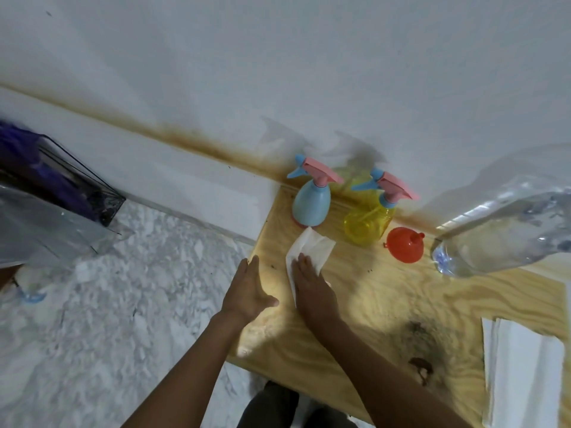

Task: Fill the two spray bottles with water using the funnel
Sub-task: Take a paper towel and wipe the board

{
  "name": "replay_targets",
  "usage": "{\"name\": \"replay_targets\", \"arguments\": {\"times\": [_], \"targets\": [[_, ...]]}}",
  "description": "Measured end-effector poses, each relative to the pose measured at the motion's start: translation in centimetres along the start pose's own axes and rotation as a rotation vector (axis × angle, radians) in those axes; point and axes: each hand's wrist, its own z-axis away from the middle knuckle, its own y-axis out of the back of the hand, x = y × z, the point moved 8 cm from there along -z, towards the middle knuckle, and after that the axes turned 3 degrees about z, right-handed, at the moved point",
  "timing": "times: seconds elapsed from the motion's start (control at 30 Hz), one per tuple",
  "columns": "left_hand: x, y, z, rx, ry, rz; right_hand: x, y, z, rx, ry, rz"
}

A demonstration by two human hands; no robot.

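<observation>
A blue spray bottle (309, 202) and a yellow spray bottle (369, 222), both with pink-and-blue trigger heads on, stand at the back of a wooden table (386, 304). Beside the yellow one an orange funnel (404, 244) lies on its side. A large clear water bottle (500, 233) lies at the right. My right hand (312, 285) presses flat on a white tissue (312, 247) on the table. My left hand (250, 288) is open, its fingers straight, at the table's left edge, holding nothing.
A stack of white tissues (522, 372) lies at the table's near right. A dark stain (420, 335) marks the wood. A clear container with purple items (52, 193) stands on the marble floor (123, 304) at the left. A white wall rises behind the table.
</observation>
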Motion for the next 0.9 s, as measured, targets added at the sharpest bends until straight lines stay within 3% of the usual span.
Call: {"name": "replay_targets", "arguments": {"times": [0.17, 0.33, 0.53, 0.73, 0.9], "targets": [[0.0, 0.2, 0.0, 0.024, -0.006, 0.011, -2.1, 1.2, -2.1, 0.063, 0.198, 0.117], [-0.2, 0.1, 0.0, 0.014, 0.001, 0.036, -0.2, 4.6, -3.9, 0.12, 0.163, 0.114], [-0.2, 0.0, -0.2, 0.01, 0.002, 0.029, 0.0, 1.0, -4.9, -0.187, 0.277, 0.176], [-0.1, 0.2, -0.3, 0.041, -0.031, -0.009, -3.1, 0.1, -0.7, -0.027, 0.384, 0.082], [0.1, 0.3, -0.2, 0.053, -0.065, -0.024, -4.0, 0.3, 0.7, -0.065, 0.395, 0.118]]}}
